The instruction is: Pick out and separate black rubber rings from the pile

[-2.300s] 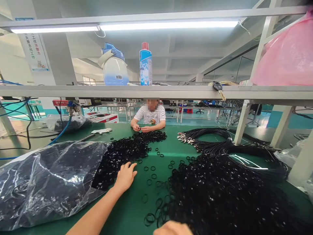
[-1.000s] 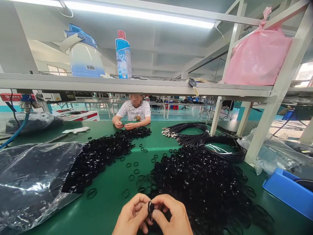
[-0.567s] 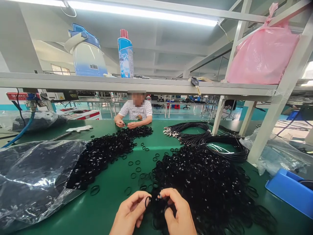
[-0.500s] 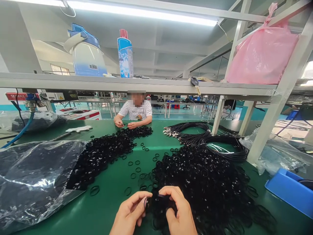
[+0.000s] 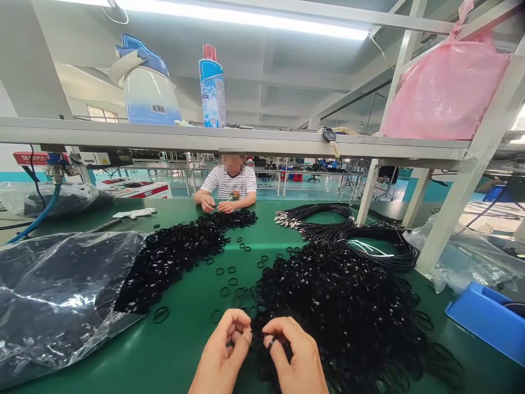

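We see a small black rubber ring pinched upright at our fingertips, just above our big heap of black rings on the green table.

rings: black, glossy | table: green | cables: black | tray: blue | bag on shelf: pink | spray can: blue, red cap | co-worker's shirt: white, dark stripes

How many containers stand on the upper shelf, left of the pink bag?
2: a white and blue jug at the left, and a blue spray can with a red cap beside it. Others may be hidden out of frame.
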Demonstrator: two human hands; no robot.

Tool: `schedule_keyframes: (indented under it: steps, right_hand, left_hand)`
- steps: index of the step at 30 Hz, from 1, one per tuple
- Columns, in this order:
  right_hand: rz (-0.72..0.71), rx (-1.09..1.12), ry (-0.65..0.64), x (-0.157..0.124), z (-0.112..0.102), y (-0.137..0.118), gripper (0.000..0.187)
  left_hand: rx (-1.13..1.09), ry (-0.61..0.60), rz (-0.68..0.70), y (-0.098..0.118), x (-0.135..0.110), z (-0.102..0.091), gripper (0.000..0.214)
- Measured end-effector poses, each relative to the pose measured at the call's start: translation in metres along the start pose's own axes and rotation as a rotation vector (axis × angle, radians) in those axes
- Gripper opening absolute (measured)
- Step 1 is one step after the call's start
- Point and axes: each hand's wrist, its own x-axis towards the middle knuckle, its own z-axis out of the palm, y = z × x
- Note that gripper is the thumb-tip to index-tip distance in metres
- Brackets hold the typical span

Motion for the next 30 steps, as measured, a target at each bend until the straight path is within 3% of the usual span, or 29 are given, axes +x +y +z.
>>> schedule_keyframes:
  steps: [5,13,15,19,21,23,26,28,30]
  right_hand:
    - [-0.049,-0.023,0.051,0.000,-0.007,0.000,0.020]
    - [-0.232,-0.163,0.016,-0.002,-0.010,0.004,0.033]
    - [-0.288,-0.208,-0.007,-0.002,-0.011,0.007,0.037]
    - [-0.393,-0.255,-0.009,-0.001,-0.014,0.012,0.037]
    - [-0.472,-0.268,-0.001,0.000,-0.015,0.012,0.033]
    - [-0.583,-0.287,-0.022,0.000,-0.015,0.012,0.029]
    - [-0.652,-0.385,-0.127,0.000,-0.015,0.011,0.027]
    - [-0.598,-0.470,-0.189,0.000,-0.015,0.011,0.024]
    - [-0.528,-0.517,-0.193,0.001,-0.016,0.011,0.020]
  left_hand:
    - [0.070,0.100,-0.038,-0.006,0.001,-0.009,0.019]
    - [0.231,-0.136,0.020,-0.008,-0.001,-0.016,0.025]
    - [0.371,-0.144,0.137,-0.014,-0.003,-0.018,0.028]
    - [0.730,-0.073,0.579,-0.025,-0.004,-0.026,0.039]
    - [0.812,-0.085,0.683,-0.022,-0.005,-0.027,0.040]
    - [0.845,-0.103,0.652,-0.014,-0.006,-0.026,0.035]
    - [0.778,-0.076,0.481,-0.002,-0.006,-0.025,0.026]
    - [0.724,-0.016,0.375,0.001,0.001,-0.032,0.023]
    - [0.752,0.058,0.292,0.001,0.014,-0.051,0.022]
